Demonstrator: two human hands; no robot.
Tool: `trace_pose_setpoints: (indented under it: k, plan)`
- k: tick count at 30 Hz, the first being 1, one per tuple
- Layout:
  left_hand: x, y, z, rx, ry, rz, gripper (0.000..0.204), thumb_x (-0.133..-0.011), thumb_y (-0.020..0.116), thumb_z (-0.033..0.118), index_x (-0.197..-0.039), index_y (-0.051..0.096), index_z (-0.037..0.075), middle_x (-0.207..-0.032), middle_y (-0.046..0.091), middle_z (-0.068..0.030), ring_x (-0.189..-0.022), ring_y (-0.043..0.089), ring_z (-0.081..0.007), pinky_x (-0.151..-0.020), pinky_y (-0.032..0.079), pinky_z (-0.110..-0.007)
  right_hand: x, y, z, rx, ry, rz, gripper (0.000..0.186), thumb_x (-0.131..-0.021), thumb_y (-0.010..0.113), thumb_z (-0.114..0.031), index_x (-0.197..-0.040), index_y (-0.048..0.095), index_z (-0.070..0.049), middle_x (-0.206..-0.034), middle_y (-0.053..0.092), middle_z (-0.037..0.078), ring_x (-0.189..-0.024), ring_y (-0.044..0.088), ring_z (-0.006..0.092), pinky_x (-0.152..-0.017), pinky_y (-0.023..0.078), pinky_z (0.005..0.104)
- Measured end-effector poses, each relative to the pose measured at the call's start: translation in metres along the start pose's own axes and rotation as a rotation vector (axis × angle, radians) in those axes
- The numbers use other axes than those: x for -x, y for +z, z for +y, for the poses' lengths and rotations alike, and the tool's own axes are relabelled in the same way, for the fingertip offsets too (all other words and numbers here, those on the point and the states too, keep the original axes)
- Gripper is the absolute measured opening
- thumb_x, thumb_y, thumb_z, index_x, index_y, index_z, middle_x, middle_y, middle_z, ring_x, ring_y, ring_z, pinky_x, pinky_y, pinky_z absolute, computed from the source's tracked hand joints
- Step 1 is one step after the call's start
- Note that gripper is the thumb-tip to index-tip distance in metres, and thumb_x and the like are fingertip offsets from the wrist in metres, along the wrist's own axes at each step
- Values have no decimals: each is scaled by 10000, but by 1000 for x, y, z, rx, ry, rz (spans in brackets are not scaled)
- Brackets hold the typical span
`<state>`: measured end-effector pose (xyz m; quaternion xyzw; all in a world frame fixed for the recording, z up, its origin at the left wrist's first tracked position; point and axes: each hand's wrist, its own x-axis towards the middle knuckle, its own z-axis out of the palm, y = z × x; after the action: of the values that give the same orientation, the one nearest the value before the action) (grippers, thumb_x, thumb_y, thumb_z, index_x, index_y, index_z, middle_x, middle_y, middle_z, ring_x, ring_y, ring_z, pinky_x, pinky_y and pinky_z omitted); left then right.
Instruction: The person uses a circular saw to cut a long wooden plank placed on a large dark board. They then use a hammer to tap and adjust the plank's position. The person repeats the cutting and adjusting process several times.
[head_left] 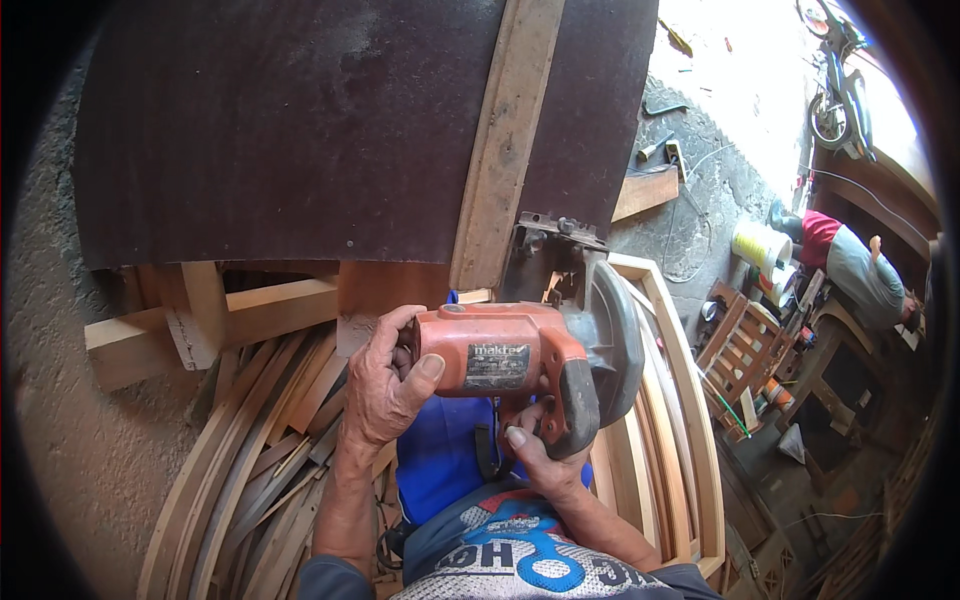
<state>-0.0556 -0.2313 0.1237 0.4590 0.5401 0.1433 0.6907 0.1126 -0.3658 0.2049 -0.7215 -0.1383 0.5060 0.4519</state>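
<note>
An orange circular saw with a grey metal blade guard is in front of me at the near edge of a dark brown panel. My left hand grips the saw's motor end, with the thumb on top. Around the rear handle with its black grip, my right hand is closed; some of its fingers are hidden behind the handle. The saw's base plate lies beside the near end of a long wooden strip resting on the panel. The blade itself is hidden.
Wooden beams support the panel. Curved wood strips are piled at left, and pale wooden frames stand at right. Tools and a wood block lie on the floor. Farther right are a bending person, buckets and a motorcycle.
</note>
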Motion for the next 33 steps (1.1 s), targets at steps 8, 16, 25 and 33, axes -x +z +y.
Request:
trace_pose_setpoints:
  k: [8, 16, 25, 33]
  plan:
    - [-1, -2, 6, -15, -7, -13, 784, -859, 733, 605, -1336, 584, 1, -922, 651, -37, -703, 538, -72, -653, 478, -252, 1, 0, -1, -28, 46, -13, 546, -887, 736, 11, -1382, 511, 67, -797, 607, 13, -704, 561, 84, -644, 476, 252]
    - [-2, 3, 10, 2, -16, -12, 799, -862, 735, 624, -1335, 584, -1, -986, 669, -45, -775, 567, -87, -705, 504, -268, 0, -4, -3, 9, 28, -32, 584, -872, 757, -4, -1392, 492, 35, -801, 606, -1, -700, 559, 68, -661, 483, 251]
    - [-3, 6, 6, 54, -19, -14, 844, -847, 717, 683, -1338, 575, 11, -1098, 687, -121, -994, 659, -179, -860, 539, -323, 2, -5, 6, 35, 67, -18, 524, -842, 801, -54, -1288, 531, 6, -803, 617, -8, -752, 606, 90, -735, 532, 286]
    - [-3, 4, -2, 62, -16, -28, 847, -851, 717, 685, -1347, 567, 15, -1092, 677, -105, -959, 639, -153, -843, 531, -311, 3, -3, 20, 36, 19, -23, 552, -834, 799, -35, -1304, 514, 18, -784, 628, -6, -716, 606, 86, -730, 532, 274]
